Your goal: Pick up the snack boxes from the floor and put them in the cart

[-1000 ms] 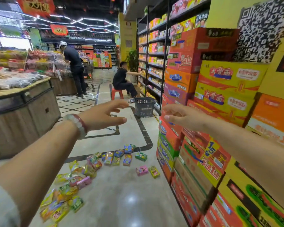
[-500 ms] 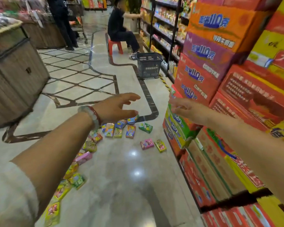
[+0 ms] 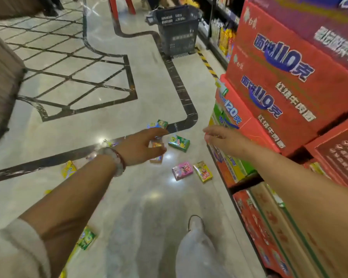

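Note:
Several small colourful snack boxes lie scattered on the shiny floor: a green box (image 3: 178, 143), a pink box (image 3: 182, 170), a yellow box (image 3: 203, 171) and a blue-green one (image 3: 158, 124). My left hand (image 3: 142, 146), with a bracelet at the wrist, reaches out above the boxes with fingers spread and holds nothing. My right hand (image 3: 222, 137) stretches forward beside the stacked cartons, fingers relaxed and empty. A dark grey shopping basket cart (image 3: 177, 30) stands on the floor farther up the aisle.
Stacked red and green cartons (image 3: 279, 87) wall the right side. A wooden display counter (image 3: 2, 77) stands at the left. More boxes (image 3: 86, 239) lie near my left arm. A red stool (image 3: 119, 5) and people's legs are beyond the cart. My foot (image 3: 195, 225) is below.
My view has tilted down and moved closer to the boxes. Both hands have dropped lower toward the floor, the left one now over the boxes.

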A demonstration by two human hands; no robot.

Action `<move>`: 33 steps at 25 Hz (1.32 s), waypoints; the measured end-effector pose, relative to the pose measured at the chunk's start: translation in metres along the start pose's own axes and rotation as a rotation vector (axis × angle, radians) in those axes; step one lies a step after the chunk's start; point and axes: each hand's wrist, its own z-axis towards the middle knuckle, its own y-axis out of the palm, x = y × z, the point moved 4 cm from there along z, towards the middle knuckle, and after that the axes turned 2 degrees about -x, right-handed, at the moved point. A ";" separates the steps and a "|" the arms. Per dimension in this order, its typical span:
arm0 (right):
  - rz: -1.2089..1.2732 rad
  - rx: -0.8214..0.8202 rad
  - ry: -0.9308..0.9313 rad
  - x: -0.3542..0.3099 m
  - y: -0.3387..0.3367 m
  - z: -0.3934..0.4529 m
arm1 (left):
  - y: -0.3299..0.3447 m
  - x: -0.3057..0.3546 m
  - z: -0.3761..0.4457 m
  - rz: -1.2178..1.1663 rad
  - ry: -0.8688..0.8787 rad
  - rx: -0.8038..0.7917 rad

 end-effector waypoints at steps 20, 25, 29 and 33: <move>-0.216 0.092 0.497 0.544 0.247 0.393 | 0.441 -0.398 0.465 0.031 -0.213 -0.255; -0.213 0.108 0.501 0.561 0.273 0.392 | 0.470 -0.415 0.464 0.091 -0.284 -0.223; -0.229 0.144 0.586 0.565 0.279 0.397 | 0.473 -0.428 0.465 0.102 -0.301 -0.197; 0.039 0.227 0.623 0.562 0.283 0.397 | 0.474 -0.449 0.458 -0.104 -0.472 -0.151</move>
